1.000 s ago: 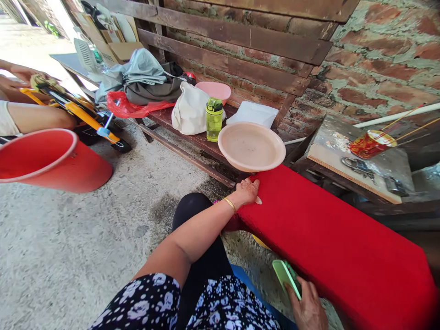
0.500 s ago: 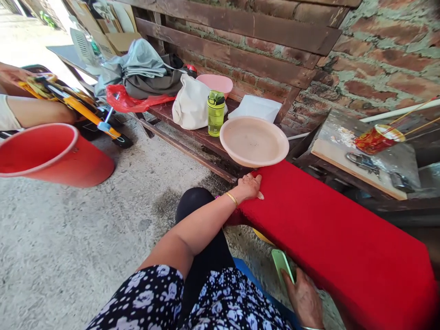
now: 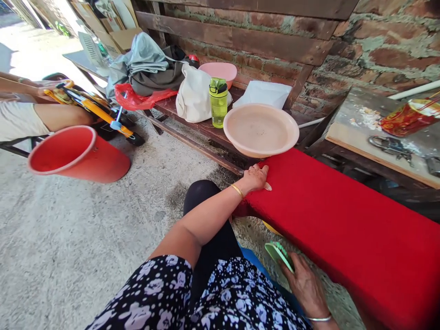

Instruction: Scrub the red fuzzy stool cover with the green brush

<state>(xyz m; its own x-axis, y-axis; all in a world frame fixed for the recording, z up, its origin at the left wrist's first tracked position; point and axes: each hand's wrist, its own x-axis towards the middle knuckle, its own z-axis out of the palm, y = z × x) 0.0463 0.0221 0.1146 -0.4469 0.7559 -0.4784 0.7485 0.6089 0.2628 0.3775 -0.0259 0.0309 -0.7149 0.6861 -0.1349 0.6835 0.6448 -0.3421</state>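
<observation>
A wide red cloth (image 3: 330, 206) lies stretched over a long narrow surface running down to the right. My left hand (image 3: 256, 178), with a gold bangle at the wrist, grips the cloth at its far left end, thumb lying on top. Low beside the near edge, my right hand (image 3: 304, 279) is closed round a green scrub brush (image 3: 277, 252). The brush is tilted, its green bristles facing up and toward the cloth. Just beyond my left hand stands a shallow pinkish basin (image 3: 261, 130) of cloudy water.
On the wooden bench (image 3: 192, 127) are a green water bottle (image 3: 218, 103), a white bag (image 3: 193, 94), a pink basin (image 3: 220, 73) and piled clothes. A red bucket (image 3: 82, 156) stands on the floor near a seated person's leg. At right, a small table (image 3: 357, 119) bears a red tin and padlocks.
The view has shifted, moving the surroundings. My right hand has turned the scrub brush, so its bristles now show. My left hand stays at the same spot on the cloth.
</observation>
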